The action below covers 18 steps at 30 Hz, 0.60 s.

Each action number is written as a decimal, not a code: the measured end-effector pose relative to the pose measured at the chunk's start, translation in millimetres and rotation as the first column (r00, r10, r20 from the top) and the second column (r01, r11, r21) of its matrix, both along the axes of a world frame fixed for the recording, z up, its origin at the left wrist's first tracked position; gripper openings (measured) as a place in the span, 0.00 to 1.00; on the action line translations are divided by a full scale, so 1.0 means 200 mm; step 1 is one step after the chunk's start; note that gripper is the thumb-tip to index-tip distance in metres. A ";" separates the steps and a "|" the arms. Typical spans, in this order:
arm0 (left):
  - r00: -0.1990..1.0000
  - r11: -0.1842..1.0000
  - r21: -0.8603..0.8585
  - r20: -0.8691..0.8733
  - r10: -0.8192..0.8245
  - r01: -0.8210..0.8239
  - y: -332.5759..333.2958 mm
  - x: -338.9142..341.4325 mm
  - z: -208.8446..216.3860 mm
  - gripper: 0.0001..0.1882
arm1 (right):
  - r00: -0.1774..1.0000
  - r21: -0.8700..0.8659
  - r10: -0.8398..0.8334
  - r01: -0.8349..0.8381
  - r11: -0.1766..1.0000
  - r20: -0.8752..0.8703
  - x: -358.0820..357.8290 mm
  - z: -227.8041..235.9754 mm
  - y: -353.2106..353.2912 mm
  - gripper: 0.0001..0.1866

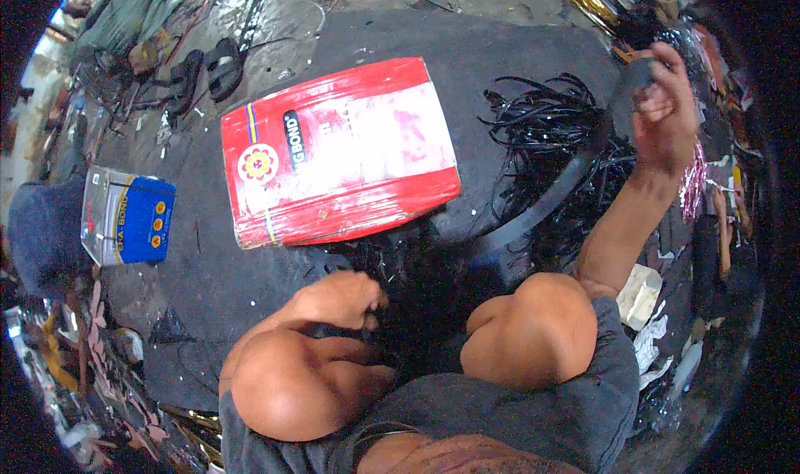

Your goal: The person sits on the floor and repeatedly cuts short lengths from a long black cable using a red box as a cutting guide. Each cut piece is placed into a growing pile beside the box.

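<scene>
Out to the far right, my raised right hand (665, 112) is closed on a dark rounded thing (631, 89) that looks like a roll; motion blurs it. A greyish, see-through strip (546, 206) curves from beside that hand down toward the middle, where its end fades into dark shadow. My left hand (346, 299) is curled into a fist by my left knee, and what its fingers hold, if anything, is hidden. Ahead of my left hand lies a red and white package (342, 153) with a shiny, creased wrapping, not touched by either hand.
Loose black strips (542, 116) lie tangled right of the package. At left stands a blue and clear box (148, 220), with a dark blue rounded thing (46, 237) beyond it. Dark slippers (223, 67) lie at upper left. Pink tinsel (693, 182) and scraps lie at right.
</scene>
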<state>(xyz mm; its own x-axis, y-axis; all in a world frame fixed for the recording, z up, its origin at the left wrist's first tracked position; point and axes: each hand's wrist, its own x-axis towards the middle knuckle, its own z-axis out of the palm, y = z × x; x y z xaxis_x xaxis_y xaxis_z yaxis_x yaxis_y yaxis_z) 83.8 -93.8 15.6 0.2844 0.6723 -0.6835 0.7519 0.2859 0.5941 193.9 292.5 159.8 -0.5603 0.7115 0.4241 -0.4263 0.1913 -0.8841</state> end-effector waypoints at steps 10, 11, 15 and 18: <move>0.394 0.479 0.168 0.817 0.421 -0.861 0.08 -0.01 0.22 0.20 | 0.667 0.044 0.617 -0.693 0.720 0.417 -0.21 -0.03 -0.74 0.12; 0.340 0.500 -0.029 0.699 0.629 -0.866 0.02 -0.04 0.26 0.15 | 0.814 0.089 0.511 -0.551 0.830 0.275 -0.25 -0.06 -0.68 0.11; 0.054 0.114 -0.117 0.428 0.902 -0.987 -0.40 -0.31 0.23 0.14 | 0.935 -0.056 0.229 -0.222 0.973 0.271 -0.36 -0.24 -0.36 0.15; 0.100 -0.018 0.341 0.326 0.940 -0.940 -0.80 -0.54 0.25 0.10 | 0.854 -0.081 0.194 -0.176 0.981 0.484 -0.40 -0.41 -0.30 0.15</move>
